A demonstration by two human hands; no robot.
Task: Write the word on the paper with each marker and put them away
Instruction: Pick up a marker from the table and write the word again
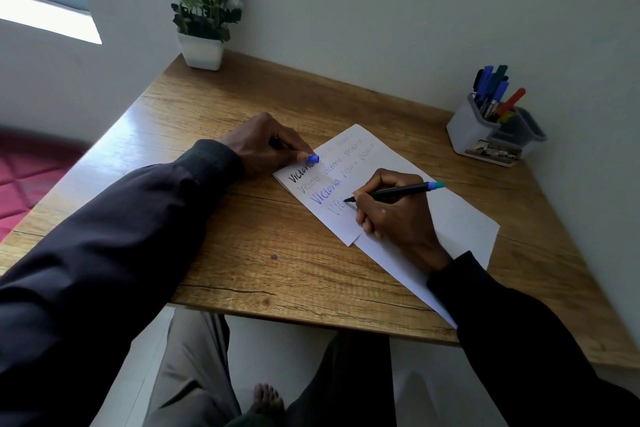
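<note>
A white sheet of paper (446, 218) lies on the wooden table, with the word "Victoria" written on it several times in black, grey and blue. My right hand (391, 215) grips a black marker (398, 191) with a blue-green end, its tip on the paper at a half-written word. At the paper's upper left corner my left hand (266, 146) holds a blue marker cap (312, 158) in curled fingers and rests on the table. A grey holder (474, 135) with several markers stands at the far right.
A potted plant with white flowers (202, 24) stands at the table's far left corner. The wall runs along the back and right edges of the wooden table (263, 253). My legs and a bare foot show below the front edge.
</note>
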